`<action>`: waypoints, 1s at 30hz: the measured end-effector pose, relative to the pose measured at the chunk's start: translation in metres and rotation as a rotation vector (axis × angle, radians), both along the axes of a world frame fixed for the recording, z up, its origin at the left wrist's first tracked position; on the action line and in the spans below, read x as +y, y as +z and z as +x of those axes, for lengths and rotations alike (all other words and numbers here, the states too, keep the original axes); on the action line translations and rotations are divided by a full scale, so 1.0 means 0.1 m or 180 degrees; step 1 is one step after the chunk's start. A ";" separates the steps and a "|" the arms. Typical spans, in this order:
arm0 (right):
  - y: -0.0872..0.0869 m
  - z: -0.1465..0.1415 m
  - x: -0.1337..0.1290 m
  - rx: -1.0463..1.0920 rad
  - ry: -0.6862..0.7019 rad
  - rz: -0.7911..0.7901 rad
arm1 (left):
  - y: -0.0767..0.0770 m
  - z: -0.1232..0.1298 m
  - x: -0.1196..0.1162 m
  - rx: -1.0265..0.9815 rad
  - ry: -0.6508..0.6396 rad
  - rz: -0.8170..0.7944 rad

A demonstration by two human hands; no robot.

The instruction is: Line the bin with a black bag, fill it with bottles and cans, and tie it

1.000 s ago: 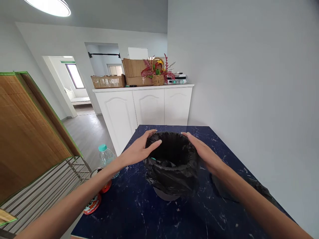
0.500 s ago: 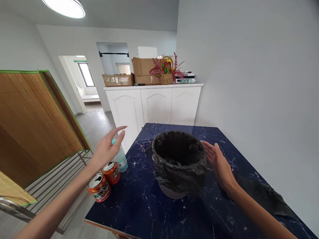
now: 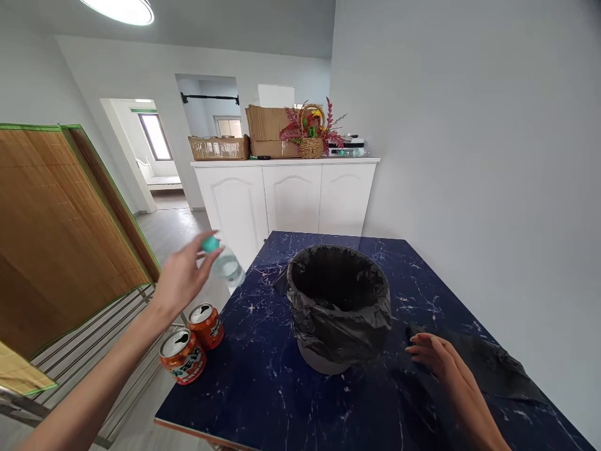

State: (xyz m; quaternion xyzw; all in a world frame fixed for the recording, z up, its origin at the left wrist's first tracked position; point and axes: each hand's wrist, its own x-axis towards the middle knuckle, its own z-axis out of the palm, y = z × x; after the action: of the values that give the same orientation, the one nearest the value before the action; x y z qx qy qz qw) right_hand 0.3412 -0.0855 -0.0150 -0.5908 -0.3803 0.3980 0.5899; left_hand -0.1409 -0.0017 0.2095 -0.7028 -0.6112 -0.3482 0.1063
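My left hand [image 3: 185, 269] pinches a clear plastic bottle [image 3: 229, 266] by its teal cap, and the bottle hangs tilted above the table's left edge. Below that hand, two orange soda cans [image 3: 184, 362] with opened tops stand side by side on the table. A trash bin [image 3: 323, 363] lined with a black plastic bag [image 3: 340, 326] stands at the middle of the table; its inside is dark. To the right of the bin, my right hand [image 3: 439, 360] holds nothing, its fingers loosely apart, over the dark tabletop near a flat black plastic bag [image 3: 493, 369].
The dark blue marbled table [image 3: 282, 401] fills the front. Behind it stands a white cabinet [image 3: 293, 194] with cardboard boxes [image 3: 270, 131] and a flower basket [image 3: 310, 148] on top. At left is a metal rack [image 3: 94, 351] with a bamboo mat [image 3: 61, 232]. A wall runs along the right.
My left hand has closed on the bottle's cap and lifted the bottle from beside the cans, tilting it. My right hand has moved away from the bin, rightward and nearer to me.
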 end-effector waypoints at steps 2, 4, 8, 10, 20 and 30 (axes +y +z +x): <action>0.02 0.00 0.01 -0.0069 -0.0041 -0.0004 | 0.31 0.22 -0.17 -0.0582 -0.0218 0.0795; 0.07 -0.03 0.03 -0.0132 -0.0026 0.0035 | 0.59 0.47 -0.35 -0.0912 -0.0594 0.1346; 0.22 -0.15 0.05 -0.0212 0.0017 0.0186 | 0.83 0.99 -0.59 -0.1023 -0.1537 0.1290; 0.33 -0.20 0.05 -0.0216 0.0021 0.0291 | 0.76 1.22 -0.58 -0.1032 -0.1864 0.0780; 1.05 -0.34 0.12 -0.0322 0.0072 0.0796 | 0.14 1.74 -0.21 -0.0271 -0.2636 -0.1401; 1.42 -0.78 0.05 -0.1153 -0.0027 0.1541 | 0.46 1.12 -0.37 -0.0096 -0.2290 -0.0786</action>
State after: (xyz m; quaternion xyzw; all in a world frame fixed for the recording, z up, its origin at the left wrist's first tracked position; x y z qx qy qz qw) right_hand 0.2633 -0.0802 0.1270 -0.4960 -0.5607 0.1815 0.6378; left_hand -0.0293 -0.0383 0.2552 -0.8748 -0.3642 -0.2972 -0.1173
